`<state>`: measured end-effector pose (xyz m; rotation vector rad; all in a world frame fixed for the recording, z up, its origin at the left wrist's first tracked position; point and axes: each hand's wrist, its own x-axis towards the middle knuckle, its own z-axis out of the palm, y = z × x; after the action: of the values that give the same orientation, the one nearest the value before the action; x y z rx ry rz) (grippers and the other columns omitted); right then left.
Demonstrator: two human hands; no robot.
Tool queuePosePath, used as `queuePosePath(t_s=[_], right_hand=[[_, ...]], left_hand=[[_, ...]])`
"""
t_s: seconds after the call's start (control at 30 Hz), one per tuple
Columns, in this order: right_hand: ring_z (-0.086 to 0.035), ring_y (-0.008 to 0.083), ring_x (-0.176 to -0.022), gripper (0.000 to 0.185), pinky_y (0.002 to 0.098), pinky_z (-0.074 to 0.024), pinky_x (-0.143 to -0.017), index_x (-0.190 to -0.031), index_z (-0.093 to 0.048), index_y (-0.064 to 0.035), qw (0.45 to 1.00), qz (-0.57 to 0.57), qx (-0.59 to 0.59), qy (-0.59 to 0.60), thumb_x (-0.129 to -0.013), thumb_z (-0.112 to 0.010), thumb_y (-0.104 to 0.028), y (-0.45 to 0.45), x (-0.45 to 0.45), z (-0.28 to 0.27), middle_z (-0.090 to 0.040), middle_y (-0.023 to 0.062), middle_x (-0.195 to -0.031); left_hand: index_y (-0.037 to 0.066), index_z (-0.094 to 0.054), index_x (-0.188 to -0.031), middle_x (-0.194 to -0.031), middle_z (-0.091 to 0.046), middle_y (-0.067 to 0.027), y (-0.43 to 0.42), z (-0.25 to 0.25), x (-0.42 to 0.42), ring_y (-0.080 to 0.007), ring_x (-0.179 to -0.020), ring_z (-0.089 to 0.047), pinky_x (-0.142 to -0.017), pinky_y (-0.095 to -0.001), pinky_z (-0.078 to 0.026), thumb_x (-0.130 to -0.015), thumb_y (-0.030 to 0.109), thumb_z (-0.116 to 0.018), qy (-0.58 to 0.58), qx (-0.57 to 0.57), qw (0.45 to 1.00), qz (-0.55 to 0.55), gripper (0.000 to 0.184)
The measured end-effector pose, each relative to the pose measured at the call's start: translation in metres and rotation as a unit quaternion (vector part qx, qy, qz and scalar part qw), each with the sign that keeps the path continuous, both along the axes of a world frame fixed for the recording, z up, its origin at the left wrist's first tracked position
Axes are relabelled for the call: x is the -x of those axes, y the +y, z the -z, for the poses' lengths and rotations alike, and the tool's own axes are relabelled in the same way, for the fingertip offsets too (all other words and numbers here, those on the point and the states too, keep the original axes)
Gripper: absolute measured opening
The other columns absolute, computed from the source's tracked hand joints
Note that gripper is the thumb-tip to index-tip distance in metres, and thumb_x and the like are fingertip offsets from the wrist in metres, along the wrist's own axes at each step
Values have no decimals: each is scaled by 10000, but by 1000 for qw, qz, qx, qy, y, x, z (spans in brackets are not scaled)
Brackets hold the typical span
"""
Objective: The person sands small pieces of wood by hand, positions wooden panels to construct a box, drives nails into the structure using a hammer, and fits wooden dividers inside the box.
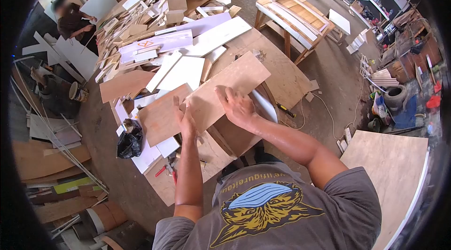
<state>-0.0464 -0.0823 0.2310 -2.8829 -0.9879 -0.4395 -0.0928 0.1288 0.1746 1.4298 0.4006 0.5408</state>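
A long plywood board (pixel 249 70) lies slantwise before me, raised over the near part of the worktable. My right hand (pixel 238 109) grips its near edge, fingers bent over the top face; the thumb is hidden. At the board's left end, my left hand (pixel 187 122) holds the edge, its fingers pointing away from me. Under and beside that hand rests a second, shorter plywood piece (pixel 159 117). Below the long board is a brown wooden panel or frame (pixel 230 135), partly covered. Red-handled pliers (pixel 162 170) lie near my left forearm.
A heap of wood offcuts (pixel 155 15) and white panels (pixel 221 36) covers the table's far left. A black plastic bag (pixel 130 139) sits at the left edge. Beyond stands a wooden bench (pixel 286 43). A person (pixel 73 22) is at the far left. A cable (pixel 329 121) crosses the floor.
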Motion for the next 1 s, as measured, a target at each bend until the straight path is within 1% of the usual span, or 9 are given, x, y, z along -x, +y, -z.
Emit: queuePosePath(t_s=[0.13, 0.23, 0.3, 0.4, 0.57, 0.67, 0.77, 0.9, 1.0], right_hand=[[-650, 361, -1031, 740, 487, -565, -830, -1513, -504, -129, 980, -92, -78, 160, -869, -774, -377, -26, -4, -48, -587, 178, -1226], [-625, 386, -1141, 830, 501, -532, -958, -1545, -454, -139, 983, -10, -168, 78, -867, -784, -486, -53, -43, -53, -579, 185, -1314], [-577, 400, -1279, 824, 485, -497, -1047, -1556, -446, -111, 981, 76, -175, 35, -885, -777, -456, -68, -82, -50, -551, 211, -1440], [-536, 405, -1369, 794, 468, -451, -1119, -1539, -460, -59, 898, 86, -332, 275, -898, -771, -409, -91, -121, -27, -533, 242, -1503], [-549, 459, -1330, 776, 504, -445, -1114, -1542, -440, -31, 908, 106, -326, 239, -920, -721, -402, -114, -132, 5, -554, 295, -1453], [-551, 455, -1334, 795, 491, -445, -1120, -1545, -437, -28, 894, 115, -347, 259, -910, -727, -408, -115, -143, 9, -550, 316, -1451], [-548, 441, -1348, 819, 480, -444, -1124, -1549, -435, -33, 892, 128, -317, 297, -895, -735, -426, -107, -161, -9, -551, 329, -1446], [-561, 438, -1339, 829, 476, -445, -1123, -1552, -432, -42, 904, 116, -290, 292, -886, -734, -433, -98, -179, -8, -563, 318, -1442], [-541, 450, -1357, 806, 481, -439, -1130, -1549, -444, -66, 883, 105, -275, 366, -885, -732, -424, -97, -189, -20, -559, 314, -1449]], left_hand=[[14, -257, -1628, -1668, -303, -177, 4, 6, 5, -259, -1503, -335, -1221, -396, -293, -1067, 193, -581, 23, 80, 996, 16, 673], [47, -333, -1614, -1637, -374, -132, -5, -2, 13, -235, -1471, -382, -1198, -389, -339, -1101, 226, -529, 38, 170, 985, 13, 577], [64, -386, -1598, -1611, -420, -105, -10, 4, 21, -216, -1445, -417, -1181, -382, -366, -1124, 251, -483, 38, 226, 973, 18, 519], [64, -388, -1605, -1626, -421, -103, -16, 17, 17, -217, -1465, -413, -1205, -368, -336, -1138, 285, -445, 39, 207, 977, -27, 520], [59, -372, -1612, -1641, -406, -108, -28, -14, 7, -223, -1490, -390, -1219, -352, -307, -1137, 298, -443, 62, 114, 991, -15, 537], [60, -390, -1604, -1629, -423, -109, -19, -11, -8, -221, -1478, -400, -1208, -349, -318, -1131, 323, -463, 89, 126, 988, -21, 546], [64, -436, -1577, -1545, -511, -101, -23, -27, -17, -215, -1407, -463, -1171, -343, -355, -1125, 348, -481, 115, 150, 981, -41, 536], [59, -517, -1496, -1400, -604, -80, -29, -14, -23, -188, -1278, -536, -1099, -331, -414, -1110, 339, -518, 84, 89, 986, -115, 476], [52, -564, -1426, -1336, -631, -75, -22, -9, -24, -176, -1217, -562, -1060, -327, -440, -1099, 320, -543, 86, 56, 987, -124, 424]])
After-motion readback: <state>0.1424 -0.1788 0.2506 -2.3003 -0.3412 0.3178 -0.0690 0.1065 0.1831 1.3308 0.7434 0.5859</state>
